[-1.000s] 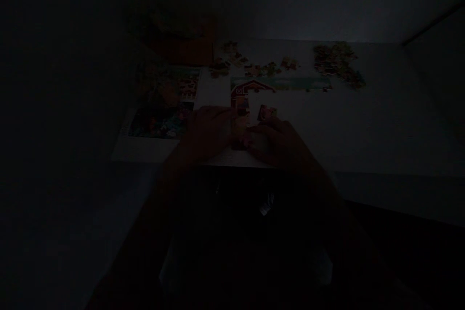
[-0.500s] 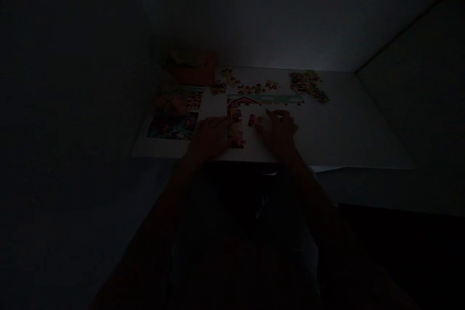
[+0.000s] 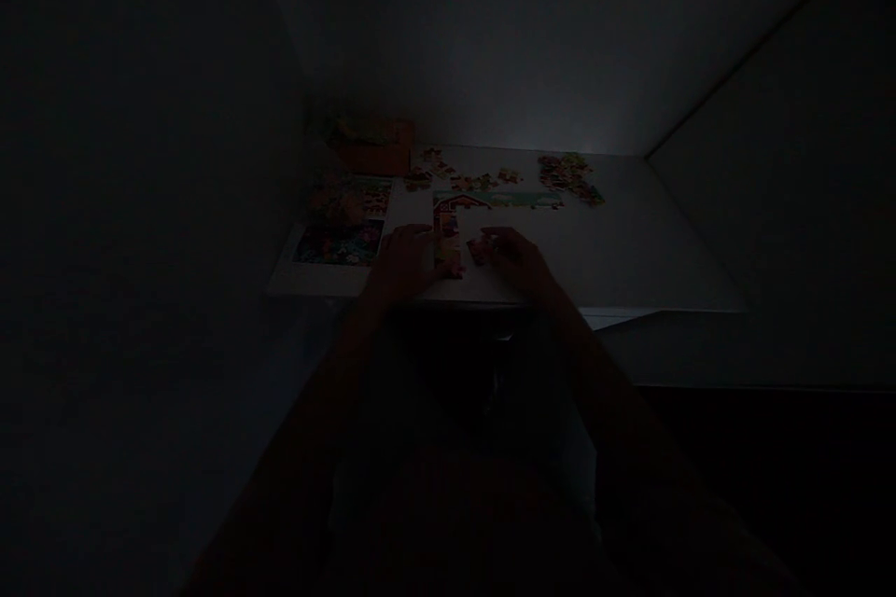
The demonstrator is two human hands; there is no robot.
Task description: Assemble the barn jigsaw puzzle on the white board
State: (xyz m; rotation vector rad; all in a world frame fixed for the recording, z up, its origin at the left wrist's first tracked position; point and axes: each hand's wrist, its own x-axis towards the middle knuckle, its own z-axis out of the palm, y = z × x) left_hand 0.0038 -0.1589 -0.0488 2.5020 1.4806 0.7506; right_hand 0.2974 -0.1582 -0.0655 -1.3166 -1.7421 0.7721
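In this very dim head view, a partly joined jigsaw puzzle [image 3: 448,238] lies on the white table, with a left column and a top strip showing a red barn and sky. My left hand [image 3: 404,263] rests along the column's left edge, fingers stretched out and holding nothing. Just right of the column, my right hand [image 3: 518,263] has its fingers closed on a reddish puzzle piece [image 3: 479,250]. A small gap separates that piece from the column. Some of the right fingertips are lost in shadow.
Loose puzzle pieces [image 3: 483,181] lie behind the strip, and a heap of pieces [image 3: 568,175] sits at the back right. An orange box [image 3: 378,157] stands at the back left. Picture sheets [image 3: 340,242] lie left of my left hand. A wall rises behind the table [image 3: 651,252].
My right hand has moved left and closed in on the reddish piece, which now lies nearer the column and turned. My left hand stays by the column. The camera view has shifted slightly.
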